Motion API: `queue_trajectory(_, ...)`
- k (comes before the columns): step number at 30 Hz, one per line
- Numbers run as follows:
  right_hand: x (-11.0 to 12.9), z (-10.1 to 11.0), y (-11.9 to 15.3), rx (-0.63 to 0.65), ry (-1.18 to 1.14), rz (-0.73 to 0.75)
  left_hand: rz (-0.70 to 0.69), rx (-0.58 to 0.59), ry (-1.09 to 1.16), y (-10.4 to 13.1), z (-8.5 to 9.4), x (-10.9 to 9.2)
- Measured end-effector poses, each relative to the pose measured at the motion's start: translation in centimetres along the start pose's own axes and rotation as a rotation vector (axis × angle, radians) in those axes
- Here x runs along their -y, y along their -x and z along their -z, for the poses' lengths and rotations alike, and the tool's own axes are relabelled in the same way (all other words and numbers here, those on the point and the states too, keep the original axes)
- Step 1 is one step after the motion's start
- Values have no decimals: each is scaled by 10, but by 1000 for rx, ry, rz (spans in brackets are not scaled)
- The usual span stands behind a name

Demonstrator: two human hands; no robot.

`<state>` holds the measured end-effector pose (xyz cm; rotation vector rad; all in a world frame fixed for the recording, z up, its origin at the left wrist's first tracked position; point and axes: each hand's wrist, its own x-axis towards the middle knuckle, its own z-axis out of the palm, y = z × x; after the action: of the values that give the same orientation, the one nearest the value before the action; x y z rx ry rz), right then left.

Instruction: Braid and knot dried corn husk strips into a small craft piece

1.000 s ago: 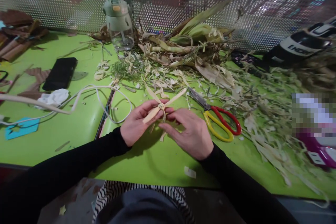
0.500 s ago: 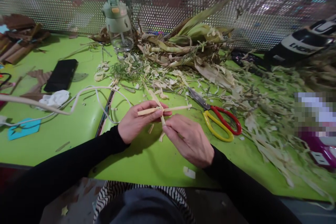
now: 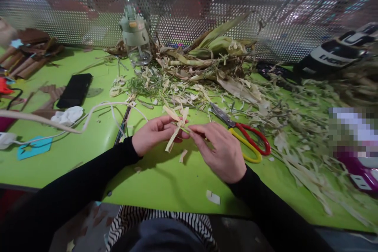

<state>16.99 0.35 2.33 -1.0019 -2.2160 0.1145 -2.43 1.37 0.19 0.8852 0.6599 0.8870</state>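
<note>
A small cross-shaped piece of pale corn husk strips [image 3: 180, 123] is held over the table, its arms fanning out from a knotted centre. My left hand [image 3: 156, 134] supports it from the left, fingers closed around its middle. From the right, my right hand [image 3: 220, 147] pinches one strip end between thumb and forefinger. Just beyond that hand lie scissors [image 3: 236, 126] with one red and one yellow handle, blades pointing away to the left. Small husk scraps, one of them a pale offcut [image 3: 183, 156], rest below my hands.
Dried corn husks [image 3: 206, 53] and shreds pile along the back and right. A clear bottle [image 3: 136, 39] stands by the perforated metal screen [image 3: 177, 15]. Leftward are a black phone [image 3: 75, 90], white cables [image 3: 97, 106] and a blue card [image 3: 34, 148]. A black bottle [image 3: 330, 55] leans at right.
The husk cross has turned in my fingers, so its strips point in different directions. My right hand has moved slightly right and now pinches a strip at the cross's right side.
</note>
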Motion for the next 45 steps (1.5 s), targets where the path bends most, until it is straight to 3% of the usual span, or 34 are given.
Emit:
queue_trajectory(8,6,-5,3,17,43,0,-42,-152,-43,-1,-10,1)
queue_trajectory(12,6,-8,5,49,47,-4,-38,-168,-94,1,-14,-1)
queue_trajectory(16,3,-5,2,-4,54,10,-39,-194,-40,1,-12,0)
queue_trajectory(21,-5,4,-2,-119,79,-12,57,-40,156,1,-2,-2)
queue_trajectory(25,-8,7,-4,-99,-4,-20,133,78,248,1,0,-6)
queue_trajectory(28,-6,4,-3,-65,20,23,90,-22,192,-1,-4,-5)
queue_trajectory(32,4,-4,0,-111,250,178,-15,-181,152,-3,-12,2)
queue_trajectory(37,15,-13,4,-5,262,344,-11,-160,21,-1,-15,10)
queue_trajectory(41,10,-13,2,-104,79,156,24,-122,-29,2,-14,8)
queue_trajectory(45,4,-11,-3,-23,-144,-70,77,-77,-48,2,-13,1)
